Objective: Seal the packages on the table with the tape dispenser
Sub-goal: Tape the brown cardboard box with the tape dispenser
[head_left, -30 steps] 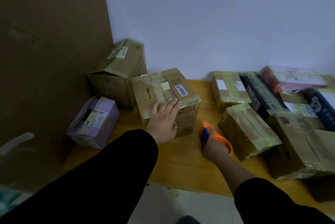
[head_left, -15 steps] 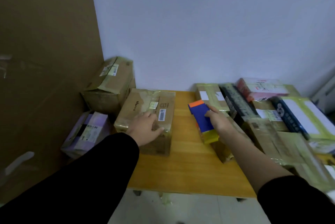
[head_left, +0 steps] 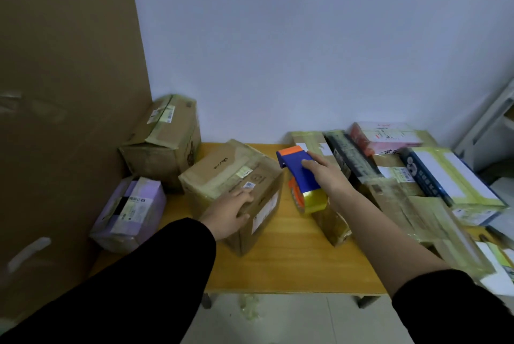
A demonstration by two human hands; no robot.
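Tape dispenser point(head_left: 295, 174) gripped by right hand point(head_left: 326, 174) fingers, left hand point(head_left: 226, 211) fingers flat on cardboard box point(head_left: 222, 168)

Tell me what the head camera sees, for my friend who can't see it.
A person's right hand holds a blue and orange tape dispenser above a wooden table, while the left hand rests on a brown box. More boxes crowd both sides.

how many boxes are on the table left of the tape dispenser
3 left of the tape dispenser: a tall brown box at the back left, a middle brown box under the left hand, a purple box at the left edge. The sleeve may hide more.
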